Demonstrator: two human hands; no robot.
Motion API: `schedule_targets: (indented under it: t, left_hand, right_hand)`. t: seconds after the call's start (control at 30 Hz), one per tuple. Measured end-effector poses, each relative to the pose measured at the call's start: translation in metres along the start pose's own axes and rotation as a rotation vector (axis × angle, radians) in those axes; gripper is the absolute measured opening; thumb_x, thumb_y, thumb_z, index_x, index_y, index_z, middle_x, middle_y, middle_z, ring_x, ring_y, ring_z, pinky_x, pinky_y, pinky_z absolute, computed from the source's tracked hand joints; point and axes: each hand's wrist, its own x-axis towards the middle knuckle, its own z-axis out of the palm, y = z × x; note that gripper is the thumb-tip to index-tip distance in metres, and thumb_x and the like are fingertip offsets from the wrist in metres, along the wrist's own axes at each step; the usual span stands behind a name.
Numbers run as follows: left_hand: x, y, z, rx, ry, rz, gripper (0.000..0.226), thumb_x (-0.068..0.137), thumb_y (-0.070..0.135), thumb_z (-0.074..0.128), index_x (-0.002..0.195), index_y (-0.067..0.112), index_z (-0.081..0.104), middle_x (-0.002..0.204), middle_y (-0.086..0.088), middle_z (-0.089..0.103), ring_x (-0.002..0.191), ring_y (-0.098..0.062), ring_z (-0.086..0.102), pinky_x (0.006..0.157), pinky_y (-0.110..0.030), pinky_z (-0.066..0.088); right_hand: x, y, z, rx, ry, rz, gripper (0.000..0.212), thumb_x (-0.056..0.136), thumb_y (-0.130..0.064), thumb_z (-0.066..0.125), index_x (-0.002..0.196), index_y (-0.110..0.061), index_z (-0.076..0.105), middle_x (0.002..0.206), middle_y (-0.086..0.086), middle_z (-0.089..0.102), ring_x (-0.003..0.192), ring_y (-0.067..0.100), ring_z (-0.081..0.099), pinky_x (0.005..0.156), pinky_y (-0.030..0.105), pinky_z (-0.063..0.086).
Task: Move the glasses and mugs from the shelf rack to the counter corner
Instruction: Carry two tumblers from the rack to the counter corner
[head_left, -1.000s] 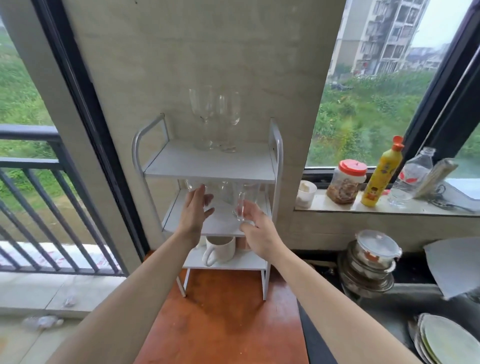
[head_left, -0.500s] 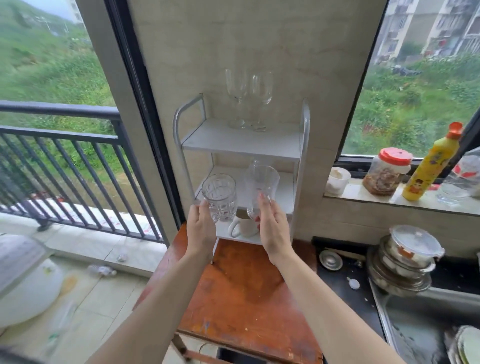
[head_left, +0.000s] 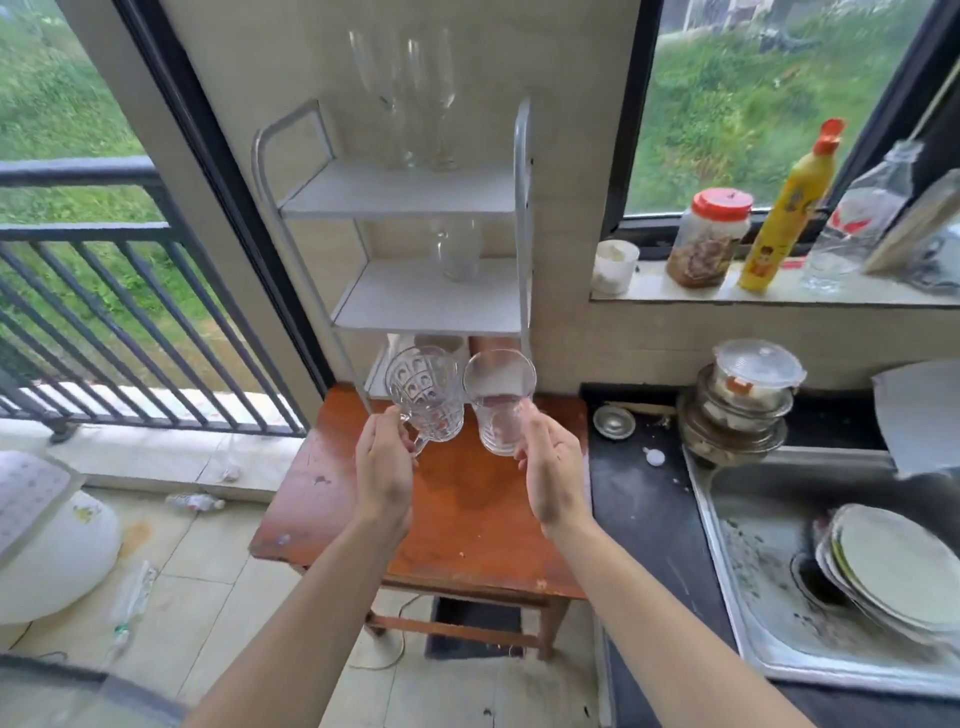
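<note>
My left hand (head_left: 383, 467) grips the handle of a patterned glass mug (head_left: 425, 393), held upright over the wooden table (head_left: 467, 525). My right hand (head_left: 553, 475) holds a plain clear tumbler (head_left: 500, 402) right beside it. Both glasses hang in front of the white shelf rack (head_left: 410, 312). Two tall stemmed glasses (head_left: 410, 98) stand on the rack's top shelf. One clear glass (head_left: 457, 249) stands on the middle shelf. Mugs on the bottom shelf are mostly hidden behind the held glasses.
A black counter (head_left: 644, 499) runs right of the table, with a small metal lid (head_left: 614, 422), stacked lidded bowls (head_left: 743, 405) and a sink (head_left: 769, 582) holding plates (head_left: 898, 566). The windowsill holds a jar (head_left: 709, 239), a yellow bottle (head_left: 789, 208) and a clear bottle (head_left: 857, 223).
Both hands took glasses from the middle shelf and drew them back and down from the rack, over the table. The view has tilted downward.
</note>
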Motion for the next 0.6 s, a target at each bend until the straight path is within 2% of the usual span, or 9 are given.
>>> schedule_targets:
  t: [0.07,0.17,0.27,0.4,0.47,0.53,0.6]
  left_hand:
    - [-0.005,-0.004,0.015,-0.012,-0.099,-0.004,0.029,0.102,0.031,0.04,0.077,0.017,0.043,0.064,0.006,0.039,0.064,-0.013,0.036,0.063,-0.034,0.034]
    - [-0.019,-0.01,0.045,-0.022,-0.266,-0.025,0.033,0.101,0.034,0.039,0.072,0.019,0.041,0.063,0.005,0.039,0.067,-0.016,0.038,0.067,-0.036,0.036]
    - [-0.047,-0.016,0.082,-0.067,-0.447,-0.06,0.031,0.092,0.042,0.039,0.068,0.022,0.04,0.052,0.011,0.04,0.059,-0.013,0.039,0.063,-0.035,0.037]
    - [-0.108,-0.017,0.129,-0.089,-0.679,-0.137,0.044,0.081,0.062,0.042,0.053,0.028,0.039,0.047,0.01,0.036,0.05,-0.012,0.036,0.06,-0.036,0.035]
    - [-0.149,-0.014,0.148,-0.055,-0.79,-0.152,0.055,0.079,0.07,0.042,0.043,0.028,0.039,0.046,0.009,0.035,0.047,-0.011,0.036,0.061,-0.036,0.036]
    - [-0.196,-0.008,0.163,-0.057,-0.905,-0.15,0.052,0.082,0.068,0.045,0.05,0.028,0.038,0.049,0.009,0.034,0.05,-0.011,0.037,0.061,-0.034,0.037]
    - [-0.245,-0.003,0.174,-0.045,-1.024,-0.126,0.046,0.084,0.065,0.047,0.061,0.026,0.037,0.053,0.008,0.034,0.055,-0.013,0.036,0.061,-0.034,0.036]
  right_hand:
    - [-0.008,-0.002,-0.02,-0.004,0.077,-0.003,0.057,0.091,-0.061,0.05,0.052,-0.022,0.035,0.056,-0.006,0.036,0.053,0.005,0.032,0.056,0.023,0.028]
    - [-0.026,-0.007,-0.054,-0.029,0.266,-0.013,0.07,0.088,-0.069,0.054,0.06,-0.011,0.025,0.061,0.006,0.026,0.056,0.013,0.027,0.059,0.03,0.024]
    - [-0.059,-0.01,-0.094,-0.044,0.492,-0.014,0.082,0.081,-0.076,0.059,0.061,-0.004,0.026,0.062,0.008,0.027,0.056,0.015,0.026,0.055,0.027,0.027]
    - [-0.122,-0.015,-0.147,-0.008,0.809,0.067,0.072,0.074,-0.075,0.068,0.059,-0.019,0.026,0.062,0.006,0.028,0.059,0.019,0.028,0.058,0.034,0.026]
    - [-0.161,-0.021,-0.174,0.041,0.971,0.054,0.07,0.07,-0.072,0.072,0.059,-0.014,0.034,0.064,0.008,0.03,0.058,0.017,0.029,0.053,0.028,0.028]
    - [-0.202,-0.031,-0.2,0.044,1.115,0.016,0.078,0.07,-0.069,0.071,0.059,-0.002,0.034,0.064,0.009,0.03,0.056,0.015,0.028,0.048,0.022,0.027]
    - [-0.244,-0.042,-0.225,0.009,1.245,-0.001,0.083,0.069,-0.069,0.068,0.06,0.005,0.03,0.062,0.008,0.029,0.057,0.016,0.027,0.045,0.023,0.022]
